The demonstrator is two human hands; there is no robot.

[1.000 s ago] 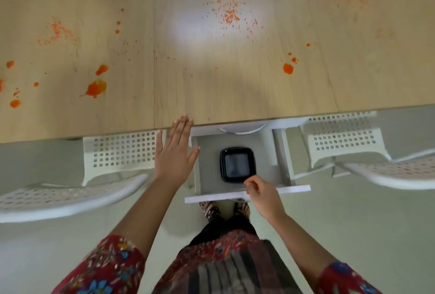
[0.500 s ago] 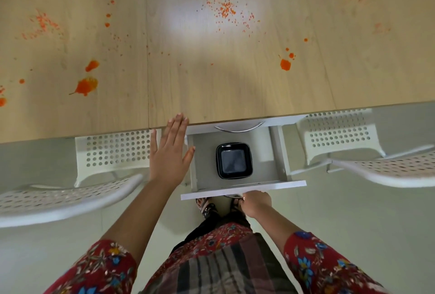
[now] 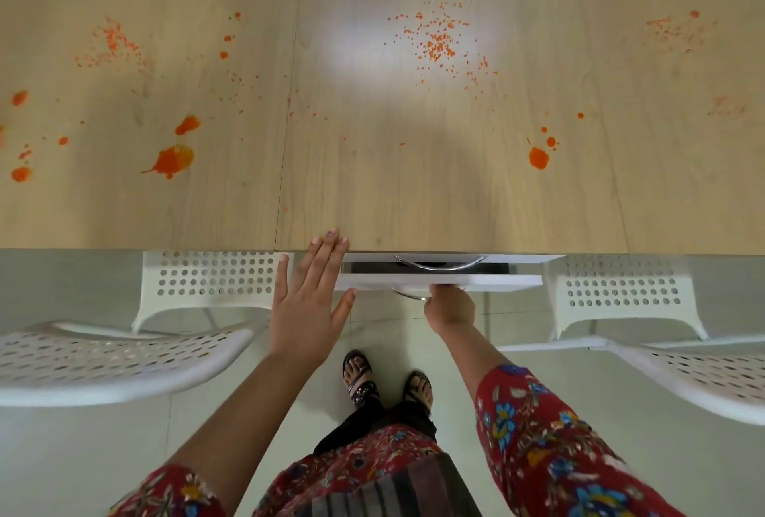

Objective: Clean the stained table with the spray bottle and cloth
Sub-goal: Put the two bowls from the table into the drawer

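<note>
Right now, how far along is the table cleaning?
Nothing looks cleaned yet: orange stains cover the table, including a speckled patch. In hand: the right hand grips the handle of a nearly shut drawer, while the left hand is spread open, fingertips at the table edge. Left: no spray bottle or cloth is in view, so fetching, spraying and wiping all remain.

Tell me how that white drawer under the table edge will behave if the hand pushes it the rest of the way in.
The drawer probably slides straight and easily, since only a narrow gap remains. Its flat white front looks rigid, unlikely to flex. The right hand holds near its handle.
</note>
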